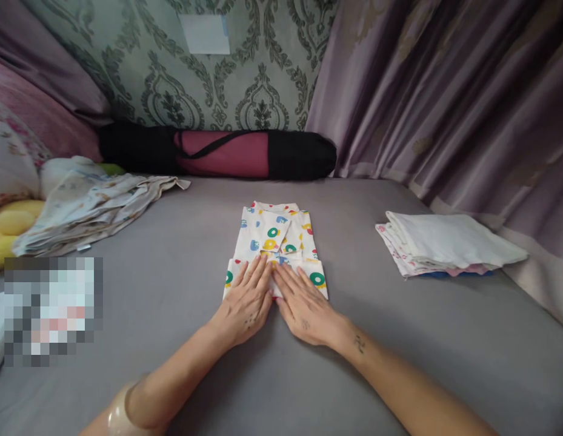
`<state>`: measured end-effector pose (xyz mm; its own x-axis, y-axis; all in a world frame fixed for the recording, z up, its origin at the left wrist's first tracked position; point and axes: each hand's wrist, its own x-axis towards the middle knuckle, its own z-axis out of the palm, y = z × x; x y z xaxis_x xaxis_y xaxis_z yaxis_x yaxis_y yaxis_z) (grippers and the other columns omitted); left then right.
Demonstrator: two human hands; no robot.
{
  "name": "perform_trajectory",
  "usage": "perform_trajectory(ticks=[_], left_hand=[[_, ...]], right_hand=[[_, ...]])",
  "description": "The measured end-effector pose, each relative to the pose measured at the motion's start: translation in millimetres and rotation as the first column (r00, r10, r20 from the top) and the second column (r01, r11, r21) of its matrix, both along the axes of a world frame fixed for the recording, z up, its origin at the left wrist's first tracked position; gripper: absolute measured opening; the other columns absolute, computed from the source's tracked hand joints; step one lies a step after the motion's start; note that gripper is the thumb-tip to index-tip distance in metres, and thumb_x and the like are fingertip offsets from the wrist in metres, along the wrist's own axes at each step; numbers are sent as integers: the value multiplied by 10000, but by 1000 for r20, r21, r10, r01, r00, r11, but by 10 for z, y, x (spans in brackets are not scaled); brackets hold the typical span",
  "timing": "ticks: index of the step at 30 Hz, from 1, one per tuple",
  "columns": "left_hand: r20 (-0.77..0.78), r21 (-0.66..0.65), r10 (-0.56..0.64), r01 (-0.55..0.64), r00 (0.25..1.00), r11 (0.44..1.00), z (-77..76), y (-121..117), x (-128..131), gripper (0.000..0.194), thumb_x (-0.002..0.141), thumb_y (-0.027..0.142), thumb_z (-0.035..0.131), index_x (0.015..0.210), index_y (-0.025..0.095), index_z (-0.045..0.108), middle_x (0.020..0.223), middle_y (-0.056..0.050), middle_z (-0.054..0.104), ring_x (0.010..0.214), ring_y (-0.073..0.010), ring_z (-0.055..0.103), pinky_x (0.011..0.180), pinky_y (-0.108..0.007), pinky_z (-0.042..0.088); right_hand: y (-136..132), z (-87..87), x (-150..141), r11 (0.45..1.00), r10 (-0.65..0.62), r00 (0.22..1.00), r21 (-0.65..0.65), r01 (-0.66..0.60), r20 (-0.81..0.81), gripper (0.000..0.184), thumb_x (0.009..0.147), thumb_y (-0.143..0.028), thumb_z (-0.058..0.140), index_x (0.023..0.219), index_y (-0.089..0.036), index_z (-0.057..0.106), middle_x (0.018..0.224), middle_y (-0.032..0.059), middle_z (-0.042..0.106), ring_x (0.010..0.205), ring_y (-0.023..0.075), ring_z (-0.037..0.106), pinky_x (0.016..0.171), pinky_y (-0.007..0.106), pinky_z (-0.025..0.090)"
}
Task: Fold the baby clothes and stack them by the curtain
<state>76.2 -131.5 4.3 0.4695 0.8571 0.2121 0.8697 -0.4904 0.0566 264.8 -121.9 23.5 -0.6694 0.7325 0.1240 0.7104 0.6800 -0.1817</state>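
Observation:
A white garment [263,227] with colourful prints in green, blue, yellow and red lies flat in front of me, its sides and sleeves folded inward. Its near end is turned up into a wide band. My left hand [247,297] lies flat on the left part of that band, fingers stretched forward. Beside it, my right hand [303,303] presses flat on the right part, fingers also extended. The two hands nearly meet at the thumbs. Neither one grips the cloth; the palms hide the middle of the band.
A stack of folded cloths [449,239] sits at the right. To the left are a pile of printed clothes [108,206] and a yellow plush thing [17,221]. A black and maroon long bag [226,151] lies along the wall. Grey sheet [372,375] covers the bed.

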Motion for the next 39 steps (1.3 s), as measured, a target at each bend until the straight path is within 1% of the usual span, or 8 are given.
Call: perform_trajectory(ticks=[9,13,16,21,24,28,32,39], left_hand=[[0,-51,-22,22,1000,998,16,5,-39,526,959,254,270,1440,51,335,1527,-168,304,1437,-245,215,1162,-432,246],[26,-28,20,-19,999,999,-44,15,-61,523,967,270,274,1452,78,320,1533,-157,298,1441,-245,200,1163,-449,234],[1,-47,-24,24,1000,999,-57,21,-67,499,982,299,273,1434,105,359,1517,-144,340,1428,-242,246,1155,-457,251],[77,-17,-47,48,996,999,66,17,-131,523,977,432,338,1412,146,385,1484,-172,387,1394,-283,324,1110,-505,323],[104,-22,-73,76,992,997,196,3,-263,502,941,473,426,1353,187,462,1433,-177,439,1317,-315,426,1044,-514,406],[92,-108,-108,117,990,987,291,-29,-504,355,950,393,441,1250,246,562,1318,-123,533,1186,-276,538,959,-436,497],[95,-86,-153,161,984,983,247,-53,-651,332,977,349,384,1231,258,576,1243,-73,602,1122,-214,586,958,-361,509],[19,-66,-215,215,977,974,176,-19,-685,436,924,131,346,1316,216,519,1335,-91,571,1254,-214,511,1010,-371,484]], right_hand=[[-52,51,9,995,85,996,-46,-85,0,556,981,-288,280,1497,-84,238,1570,105,183,1455,189,120,1200,436,151],[15,19,39,999,-44,999,0,44,-17,572,971,-273,311,1501,-79,218,1575,122,155,1458,228,95,1192,490,131],[59,-22,76,996,-76,997,-51,76,3,560,979,-308,314,1490,-87,262,1557,136,227,1447,242,165,1181,491,175],[63,82,175,996,-77,996,-54,74,-55,533,962,-339,397,1452,-131,357,1546,131,280,1436,250,205,1166,474,239],[46,194,304,996,-62,994,-66,57,-90,424,917,-311,512,1322,-186,519,1472,110,413,1374,246,341,1118,424,350],[16,189,527,998,-62,994,-30,60,-90,320,913,-263,520,1224,-246,591,1340,73,549,1233,237,508,1015,408,471],[-25,102,665,999,-21,998,35,23,-53,330,948,-215,436,1239,-214,591,1305,89,586,1202,234,545,987,406,497],[-38,63,700,996,40,999,78,-38,-27,611,830,23,319,1392,-172,461,1393,100,522,1298,196,465,1078,404,416]])
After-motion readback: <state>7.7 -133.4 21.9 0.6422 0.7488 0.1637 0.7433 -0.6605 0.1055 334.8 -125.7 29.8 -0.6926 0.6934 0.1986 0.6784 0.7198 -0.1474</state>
